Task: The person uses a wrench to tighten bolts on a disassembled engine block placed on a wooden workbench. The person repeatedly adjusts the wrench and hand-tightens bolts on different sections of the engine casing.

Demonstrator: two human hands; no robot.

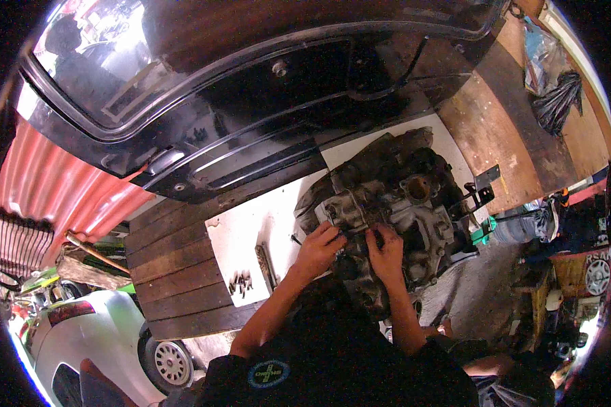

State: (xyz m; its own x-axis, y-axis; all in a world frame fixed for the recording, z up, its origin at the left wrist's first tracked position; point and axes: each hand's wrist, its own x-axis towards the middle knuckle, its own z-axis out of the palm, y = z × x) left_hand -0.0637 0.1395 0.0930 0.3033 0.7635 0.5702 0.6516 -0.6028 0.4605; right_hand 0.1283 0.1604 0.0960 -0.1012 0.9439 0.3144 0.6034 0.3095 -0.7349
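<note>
A greasy grey metal gearbox casing [414, 220] lies on a white board [251, 220] in front of me. My left hand [321, 247] rests at its near left edge, fingers curled and drawn together against the metal. Close beside it, my right hand [385, 252] pinches with thumb and forefinger over the casing. Whatever either set of fingertips holds is too small or hidden to make out. Left of my left forearm are a group of small bolts [239, 283] and a long dark metal bar [265, 266], both on the board.
Planks [176, 275] form the bench top on the left. A black vehicle panel [251, 102] slopes across the far side. A black bracket [482, 186] juts out right of the casing. Black plastic bags [558, 102] lie on plywood at far right; a silver car [91, 339] stands lower left.
</note>
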